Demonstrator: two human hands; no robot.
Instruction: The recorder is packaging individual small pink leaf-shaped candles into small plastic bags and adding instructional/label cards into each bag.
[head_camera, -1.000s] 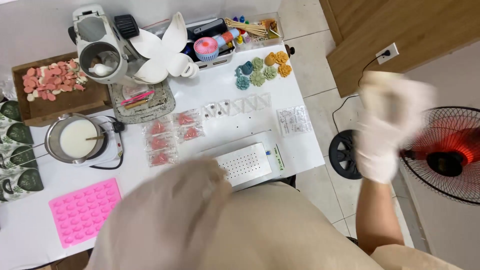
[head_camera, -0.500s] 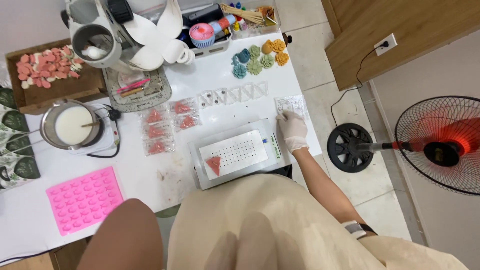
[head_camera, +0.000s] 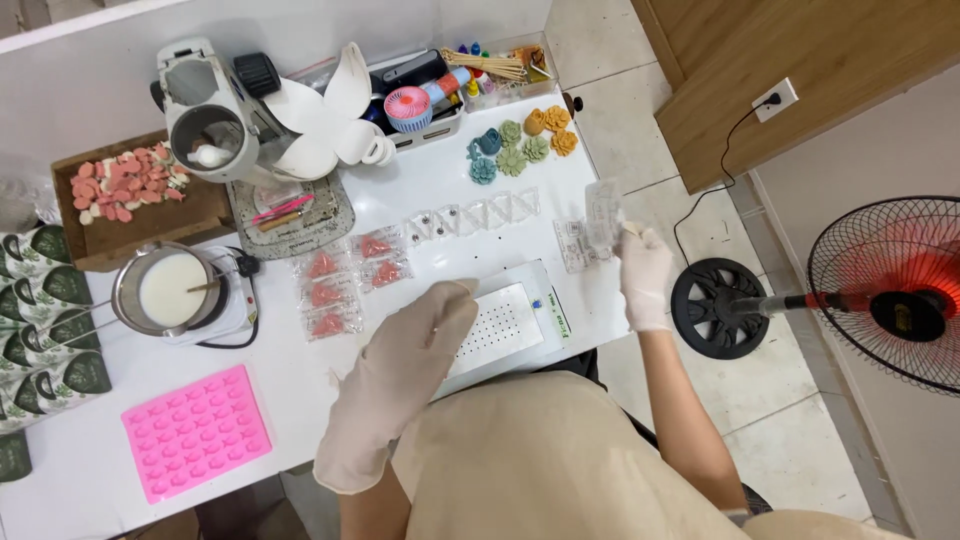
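Pinching a small clear bag (head_camera: 603, 212) in my right hand (head_camera: 645, 275) at the table's (head_camera: 300, 400) right edge, I hold my left hand (head_camera: 400, 380) loosely curled, holding nothing, over the white scale (head_camera: 505, 325).

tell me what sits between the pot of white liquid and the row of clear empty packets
In the head view, small clear packets with pink pieces lie on the white table between the pot of white liquid and the row of clear empty packets.

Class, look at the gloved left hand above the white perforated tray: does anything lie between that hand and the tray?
Nothing visible does. The left hand hangs over the perforated tray, covering its left edge; the packets lie beyond, further up the table.
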